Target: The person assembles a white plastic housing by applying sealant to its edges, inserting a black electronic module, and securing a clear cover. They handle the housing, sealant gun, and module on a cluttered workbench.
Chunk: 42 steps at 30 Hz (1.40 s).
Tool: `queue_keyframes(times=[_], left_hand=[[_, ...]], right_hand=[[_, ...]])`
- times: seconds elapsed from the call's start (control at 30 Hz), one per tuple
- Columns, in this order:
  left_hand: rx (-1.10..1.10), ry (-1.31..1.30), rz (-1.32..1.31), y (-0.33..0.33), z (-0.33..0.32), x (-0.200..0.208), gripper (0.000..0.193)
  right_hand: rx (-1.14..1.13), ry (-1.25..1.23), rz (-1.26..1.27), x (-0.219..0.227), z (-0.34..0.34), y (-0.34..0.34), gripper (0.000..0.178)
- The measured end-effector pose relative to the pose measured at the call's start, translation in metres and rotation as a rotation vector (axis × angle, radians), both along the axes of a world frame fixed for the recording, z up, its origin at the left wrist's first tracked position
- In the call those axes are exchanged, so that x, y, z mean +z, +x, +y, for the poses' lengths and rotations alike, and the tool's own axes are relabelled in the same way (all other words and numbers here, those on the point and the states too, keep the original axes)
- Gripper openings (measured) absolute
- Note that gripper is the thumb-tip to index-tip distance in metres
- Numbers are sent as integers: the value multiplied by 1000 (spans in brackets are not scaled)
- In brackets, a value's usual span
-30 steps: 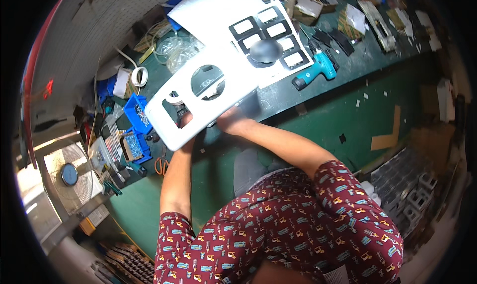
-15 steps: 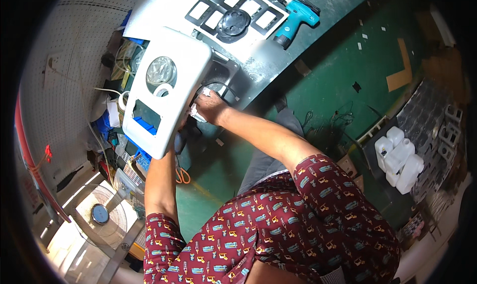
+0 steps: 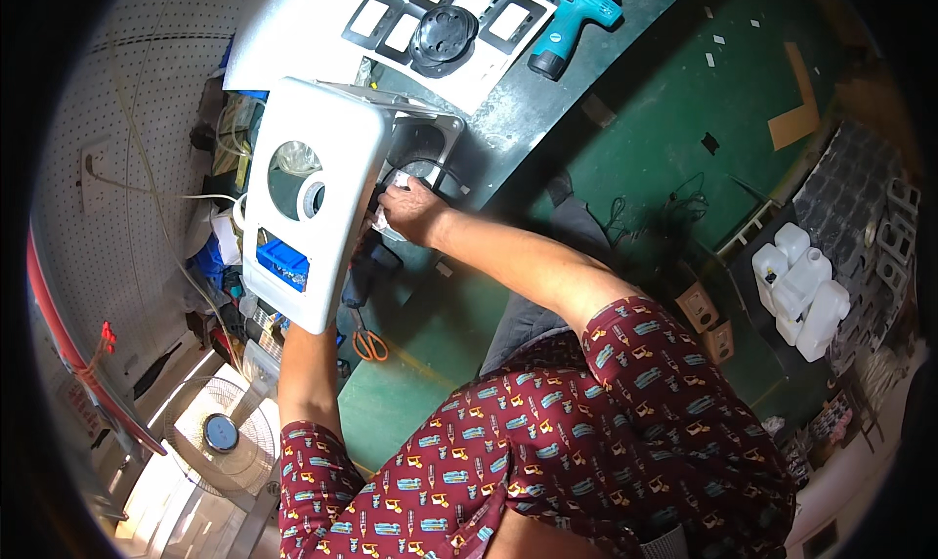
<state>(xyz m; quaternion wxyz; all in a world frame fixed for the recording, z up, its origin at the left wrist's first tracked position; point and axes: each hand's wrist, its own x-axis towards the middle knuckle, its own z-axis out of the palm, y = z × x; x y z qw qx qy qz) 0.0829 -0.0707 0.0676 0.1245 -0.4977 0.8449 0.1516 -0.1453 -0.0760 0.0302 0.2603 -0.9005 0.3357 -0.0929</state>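
I hold a white plastic panel [image 3: 327, 183] with a round hole and a rectangular cut-out, tilted up on edge over the bench. My left hand is hidden behind the panel's lower edge; only the forearm [image 3: 308, 368] shows rising to it. My right hand [image 3: 410, 210] is closed on a small white cloth-like wad pressed against the panel's inner side, next to a round black part [image 3: 422, 168] and a grey metal frame [image 3: 430, 129].
A white sheet [image 3: 293, 31] with black rectangular frames and a round black disc [image 3: 445, 36] lies at the back. A teal cordless drill [image 3: 576, 17] rests beyond it. Orange-handled scissors [image 3: 368, 342], a blue bin [image 3: 283, 264], a fan [image 3: 220, 432] and white jugs [image 3: 806, 290] on the floor.
The panel has swung from lying flat-ish to standing on edge, and my view has tilted left and down. My right hand stays at the panel's inner side.
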Motion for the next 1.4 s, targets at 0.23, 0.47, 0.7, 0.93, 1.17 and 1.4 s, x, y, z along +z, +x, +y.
queue_keyframes(times=[0.23, 0.47, 0.7, 0.93, 1.17, 1.4], left_hand=[[-38, -7, -64, 2, 3, -6, 30], [-69, 11, -187, 1, 7, -9, 31], [-22, -126, -191, 22, 30, -46, 39], [-122, -302, 57, 20, 23, -59, 15], [43, -106, 321, -13, 9, -4, 16], [326, 14, 321, 8, 25, -15, 17]], right_hand=[[-3, 17, -3, 3, -3, -1, 21], [11, -28, -11, -2, -1, 0, 24], [21, -15, -5, 1, -5, -3, 24], [71, -6, 45, 5, -5, -2, 24], [105, -28, 45, 1, -7, -4, 28], [17, -267, -74, -32, 1, 31, 26]])
